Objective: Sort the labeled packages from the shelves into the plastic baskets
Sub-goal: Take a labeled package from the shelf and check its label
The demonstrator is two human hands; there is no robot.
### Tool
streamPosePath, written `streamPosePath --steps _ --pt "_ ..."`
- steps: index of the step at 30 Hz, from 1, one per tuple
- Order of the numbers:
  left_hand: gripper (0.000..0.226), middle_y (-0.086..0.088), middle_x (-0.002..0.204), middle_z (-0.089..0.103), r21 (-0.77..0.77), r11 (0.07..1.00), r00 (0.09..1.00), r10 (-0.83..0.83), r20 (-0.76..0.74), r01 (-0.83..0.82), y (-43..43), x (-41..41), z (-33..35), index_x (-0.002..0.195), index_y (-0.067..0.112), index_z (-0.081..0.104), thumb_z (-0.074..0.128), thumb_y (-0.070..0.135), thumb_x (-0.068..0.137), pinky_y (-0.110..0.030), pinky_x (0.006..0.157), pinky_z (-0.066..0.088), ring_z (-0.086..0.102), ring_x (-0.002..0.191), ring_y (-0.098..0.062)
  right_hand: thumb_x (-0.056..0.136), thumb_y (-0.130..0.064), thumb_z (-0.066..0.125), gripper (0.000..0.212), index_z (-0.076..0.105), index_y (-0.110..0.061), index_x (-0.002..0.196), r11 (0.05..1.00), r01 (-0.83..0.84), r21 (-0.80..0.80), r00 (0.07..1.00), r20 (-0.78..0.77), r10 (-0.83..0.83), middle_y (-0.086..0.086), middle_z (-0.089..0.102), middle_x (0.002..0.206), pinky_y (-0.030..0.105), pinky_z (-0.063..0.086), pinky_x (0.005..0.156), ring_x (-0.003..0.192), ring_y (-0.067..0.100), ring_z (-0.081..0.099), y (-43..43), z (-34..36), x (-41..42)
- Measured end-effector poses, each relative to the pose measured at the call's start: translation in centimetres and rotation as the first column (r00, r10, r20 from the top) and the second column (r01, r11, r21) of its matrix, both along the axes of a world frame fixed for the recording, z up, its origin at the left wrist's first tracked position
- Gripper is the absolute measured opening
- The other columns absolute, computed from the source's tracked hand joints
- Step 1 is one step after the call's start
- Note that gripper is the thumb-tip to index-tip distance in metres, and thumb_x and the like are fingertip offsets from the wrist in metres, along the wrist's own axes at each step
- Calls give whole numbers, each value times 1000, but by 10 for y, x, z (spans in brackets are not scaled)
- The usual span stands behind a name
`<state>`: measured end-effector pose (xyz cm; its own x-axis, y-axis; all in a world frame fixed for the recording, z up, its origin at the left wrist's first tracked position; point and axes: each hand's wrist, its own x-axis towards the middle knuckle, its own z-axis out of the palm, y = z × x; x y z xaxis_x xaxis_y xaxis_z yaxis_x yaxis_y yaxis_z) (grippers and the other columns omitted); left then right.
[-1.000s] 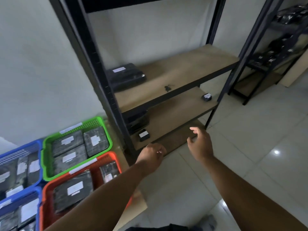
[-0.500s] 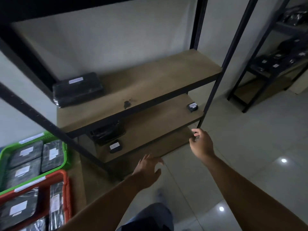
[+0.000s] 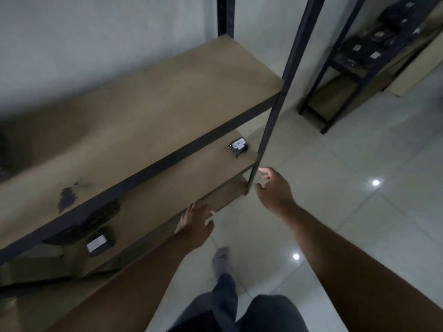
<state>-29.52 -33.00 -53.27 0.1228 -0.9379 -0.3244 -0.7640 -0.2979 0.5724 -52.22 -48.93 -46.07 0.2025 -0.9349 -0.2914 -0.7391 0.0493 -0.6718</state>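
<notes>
A small black package with a white label (image 3: 238, 147) lies at the right end of the middle shelf board (image 3: 167, 192). Another small labelled package (image 3: 99, 244) lies toward its left, beside a larger dark package (image 3: 84, 224) half hidden under the upper board (image 3: 143, 111). My right hand (image 3: 274, 190) hovers just right of the front post (image 3: 275, 99), fingers loosely spread, holding nothing. Lower down, my left hand (image 3: 195, 224) is at the front edge of the middle shelf, fingers spread, also holding nothing. No baskets are in view.
A second black rack (image 3: 354, 61) with several dark labelled packages stands at the far right. Pale glossy floor tiles (image 3: 359, 200) spread to the right. My leg and socked foot (image 3: 221, 262) are below my hands. A dark stain (image 3: 68, 197) marks the upper board.
The view has swung right, so the baskets and the package on the upper shelf have left the frame. Both hands have moved closer to the right end of the shelf.
</notes>
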Motion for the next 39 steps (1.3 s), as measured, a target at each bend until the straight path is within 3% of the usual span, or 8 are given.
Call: streamPosePath --steps 11,15,19,21,26,31,34,39 --pt "47 2 146 52 -141 984 989 124 79 -113 -125 -2 -118 133 28 62 74 21 89 -48 108 49 52 133 -24 87 -38 84 95 33 -8 161 971 -219 -101 973 48 224 15 59 142 14 48 94 114 23 69 -113 -143 42" --pt "60 1 162 42 -188 958 957 245 153 -215 -162 0 -165 147 31 53 75 30 91 -49 121 36 38 149 -24 79 -48 88 117 17 -16 166 985 -168 -48 983 62 171 12 39 159 48 52 110 130 29 61 -158 -203 76" --pt "59 -5 164 39 -255 944 923 278 268 -210 -170 7 -203 152 21 49 63 38 97 -56 124 30 34 154 -32 72 -49 92 127 16 -9 166 995 -52 -81 997 58 57 15 38 160 50 35 123 150 31 36 -187 -243 100" --pt "59 -7 170 32 -256 955 910 235 342 -151 -165 8 -217 156 19 46 51 43 103 -57 126 25 27 159 -33 70 -50 94 126 22 -5 163 994 23 -106 998 64 -17 15 42 156 47 28 125 148 33 36 -194 -258 107" --pt "61 -8 176 22 -260 958 888 223 403 -122 -161 5 -224 164 20 37 36 48 109 -56 129 19 15 164 -29 70 -41 88 91 49 -9 146 959 163 -232 983 116 -139 13 55 133 45 43 109 124 37 53 -196 -273 117" --pt "62 -8 177 18 -229 966 881 210 424 -120 -161 5 -223 166 22 33 31 50 110 -56 129 18 10 165 -27 64 -36 88 86 52 -18 140 945 259 -199 933 303 -192 2 56 130 46 56 101 121 26 59 -188 -276 117" --pt "63 -7 178 15 -203 973 882 188 432 -109 -161 6 -222 167 23 29 27 51 111 -56 130 15 5 165 -25 73 -7 92 85 49 -10 146 967 253 -25 839 504 -206 7 55 136 25 62 87 113 18 70 -178 -269 112" --pt "62 -9 177 19 -205 973 894 185 409 -107 -161 7 -219 166 22 32 27 52 111 -57 130 15 8 165 -28 78 2 90 93 39 -12 155 968 212 132 752 611 -248 12 66 133 21 59 89 110 17 74 -159 -255 111"
